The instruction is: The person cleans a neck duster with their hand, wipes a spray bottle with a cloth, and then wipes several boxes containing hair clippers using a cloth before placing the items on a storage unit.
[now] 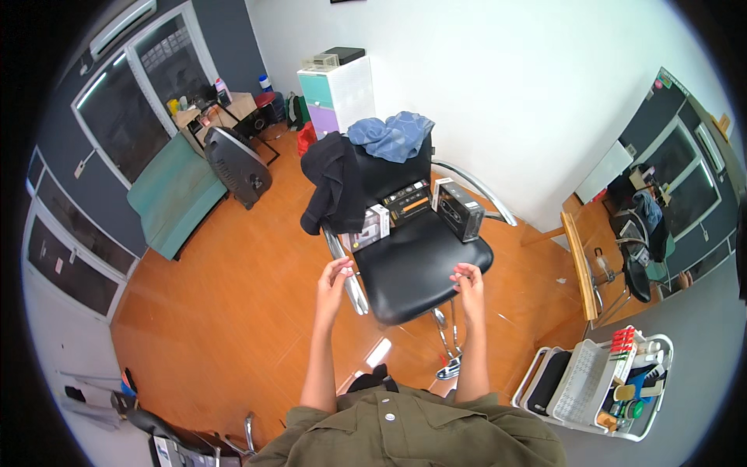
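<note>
A black barber chair [423,265] with chrome armrests stands before me. My left hand [332,283] is held in the air by the chair's left armrest [354,292], its fingers curled and holding nothing. Over the right front of the seat hovers my right hand [468,280], also without anything in it, fingers slightly bent. Three product boxes rest on the seat: a white and grey box [373,227], a black box with an orange stripe [408,201] and a black box [458,210]. Black cloth [335,181] hangs over the left armrest, and blue cloth [394,137] lies on the backrest.
At the lower right stands a white trolley [583,373] with brushes and bottles. A wall mirror [659,175] has a wooden ledge [578,265] below it. To the left are a green sofa [175,192] and a large black speaker [236,166]. Another chair [181,443] is at the lower left.
</note>
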